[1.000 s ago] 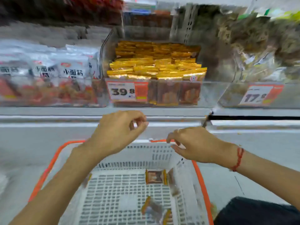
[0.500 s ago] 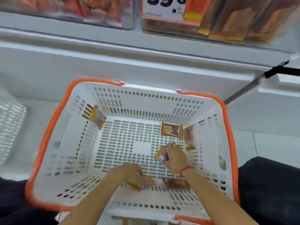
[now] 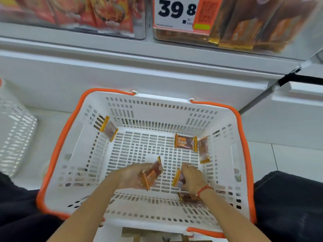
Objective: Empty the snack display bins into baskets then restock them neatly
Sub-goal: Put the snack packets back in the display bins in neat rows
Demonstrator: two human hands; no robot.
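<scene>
head view: both hands in basket [image 3: 70, 137], left hand [image 3: 130, 175] holding packets [image 3: 152, 172], right hand [image 3: 192, 179] pinching one [image 3: 178, 179]. loose packets [image 3: 185, 142] by far wall; bins [image 3: 244, 23] above, price tag [image 3: 180, 13] in front.

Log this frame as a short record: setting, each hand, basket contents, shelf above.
setting: white basket with orange rim, below a snack bin
left hand: holds snack packets
right hand: grips a packet
loose in basket: packet at left wall; two at far right
shelf: price tag reads 39.8
</scene>
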